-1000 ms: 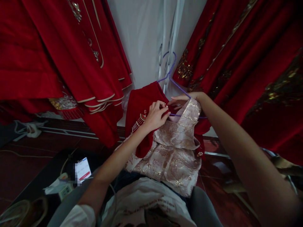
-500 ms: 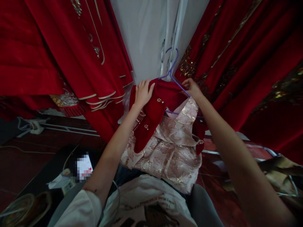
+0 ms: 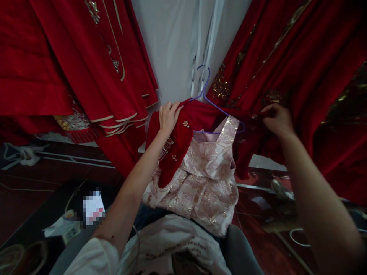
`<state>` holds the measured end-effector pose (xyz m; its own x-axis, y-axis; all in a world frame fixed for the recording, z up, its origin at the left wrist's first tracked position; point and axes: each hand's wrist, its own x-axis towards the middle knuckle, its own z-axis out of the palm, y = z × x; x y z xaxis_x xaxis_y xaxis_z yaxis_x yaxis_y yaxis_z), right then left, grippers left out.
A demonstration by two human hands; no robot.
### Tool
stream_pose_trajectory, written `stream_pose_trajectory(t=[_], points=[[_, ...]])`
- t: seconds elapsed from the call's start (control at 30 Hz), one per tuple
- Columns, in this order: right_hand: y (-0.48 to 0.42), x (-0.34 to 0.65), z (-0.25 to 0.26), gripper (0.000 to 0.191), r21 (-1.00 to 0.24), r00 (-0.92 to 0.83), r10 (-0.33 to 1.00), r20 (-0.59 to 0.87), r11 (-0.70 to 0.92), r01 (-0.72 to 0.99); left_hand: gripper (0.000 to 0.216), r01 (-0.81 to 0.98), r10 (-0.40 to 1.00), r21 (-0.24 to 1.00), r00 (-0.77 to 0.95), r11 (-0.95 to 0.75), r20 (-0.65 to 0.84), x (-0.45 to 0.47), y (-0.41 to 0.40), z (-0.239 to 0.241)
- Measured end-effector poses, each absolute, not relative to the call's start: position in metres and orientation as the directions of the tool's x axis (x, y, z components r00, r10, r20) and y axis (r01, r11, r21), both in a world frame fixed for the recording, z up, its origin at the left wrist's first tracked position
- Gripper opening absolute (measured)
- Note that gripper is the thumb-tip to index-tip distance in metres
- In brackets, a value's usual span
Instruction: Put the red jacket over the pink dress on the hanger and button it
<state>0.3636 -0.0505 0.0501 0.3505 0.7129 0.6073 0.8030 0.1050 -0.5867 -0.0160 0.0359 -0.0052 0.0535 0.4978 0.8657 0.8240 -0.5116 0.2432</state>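
A pale pink-and-gold brocade dress (image 3: pixel 206 183) hangs on a purple hanger (image 3: pixel 204 91) in front of me, its skirt reaching my lap. Over its left shoulder lies a red velvet shawl (image 3: pixel 179 152) with beaded flowers and a bead tassel. My left hand (image 3: pixel 169 118) grips the shawl at that shoulder, fingers over the top edge and thumb to the right. Out to the right, my right hand (image 3: pixel 276 120) pinches the shawl's other side and holds it stretched away from the dress. The dress's right strap is uncovered. Dark red cloth behind blurs the shawl's right end.
Red garments (image 3: pixel 114 65) with pale trim hang at the left, and red sequinned ones (image 3: pixel 266 57) at the right. White cabinet doors (image 3: pixel 169 46) stand behind. A lit phone (image 3: pixel 94 208) and a power strip (image 3: pixel 70 233) lie on a dark surface at lower left.
My right hand has moved right from beside the hanger, drawing the shawl's right side out from the dress's strap. My left hand stays at the left shoulder. The view has shifted slightly.
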Motion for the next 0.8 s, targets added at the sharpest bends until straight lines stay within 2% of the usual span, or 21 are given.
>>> stream_pose_trajectory(t=[0.07,0.17,0.2,0.27,0.3,0.33,0.37,0.43,0.5,0.57,0.63,0.7,0.8], points=[[-0.070,0.372,0.058,0.027,-0.578,0.403,0.690,0.601,0.028,0.815,0.048,0.830,0.495,0.251,0.035,-0.499,0.868,-0.014,0.034,-0.007],[-0.105,0.370,0.068,0.031,-0.581,0.330,0.767,0.550,0.067,0.811,0.049,0.822,0.502,0.280,0.008,-0.496,0.865,-0.011,0.031,-0.010],[-0.116,0.367,0.071,0.034,-0.650,0.264,0.856,0.444,0.105,0.753,0.049,0.818,0.506,0.290,0.001,-0.497,0.863,-0.010,0.029,-0.011],[-0.134,0.360,0.073,0.041,-0.769,-0.009,0.991,0.137,0.112,0.629,0.051,0.810,0.512,0.306,-0.008,-0.501,0.859,-0.009,0.026,-0.012],[-0.139,0.357,0.072,0.047,-0.808,-0.144,0.990,0.007,0.091,0.583,0.052,0.806,0.515,0.312,-0.010,-0.504,0.857,-0.009,0.025,-0.013],[-0.142,0.353,0.069,0.052,-0.828,-0.235,0.970,-0.063,0.080,0.554,0.052,0.803,0.517,0.314,-0.009,-0.506,0.856,-0.008,0.024,-0.013],[-0.142,0.348,0.066,0.055,-0.840,-0.270,0.961,-0.068,0.091,0.535,0.053,0.803,0.519,0.314,-0.007,-0.507,0.855,-0.009,0.022,-0.013],[-0.136,0.334,0.055,0.057,-0.842,-0.205,0.975,0.084,0.180,0.509,0.053,0.807,0.520,0.312,-0.006,-0.502,0.854,-0.009,0.021,-0.013],[-0.124,0.313,0.042,0.057,-0.780,-0.103,0.950,0.296,0.302,0.548,0.053,0.812,0.522,0.315,-0.015,-0.491,0.853,-0.008,0.019,-0.013],[-0.112,0.287,0.027,0.057,-0.650,-0.049,0.886,0.461,0.375,0.660,0.052,0.813,0.526,0.323,-0.025,-0.484,0.850,-0.007,0.017,-0.013],[-0.101,0.260,0.013,0.056,-0.479,-0.069,0.797,0.600,0.427,0.767,0.052,0.810,0.531,0.332,-0.030,-0.484,0.847,-0.006,0.014,-0.013],[-0.092,0.238,0.001,0.063,-0.335,-0.064,0.723,0.688,0.394,0.856,0.051,0.801,0.536,0.344,-0.035,-0.489,0.843,-0.004,0.012,-0.012],[-0.079,0.223,-0.014,0.068,-0.263,0.021,0.666,0.746,0.266,0.927,0.050,0.776,0.549,0.373,-0.040,-0.510,0.835,-0.003,0.009,-0.012]])
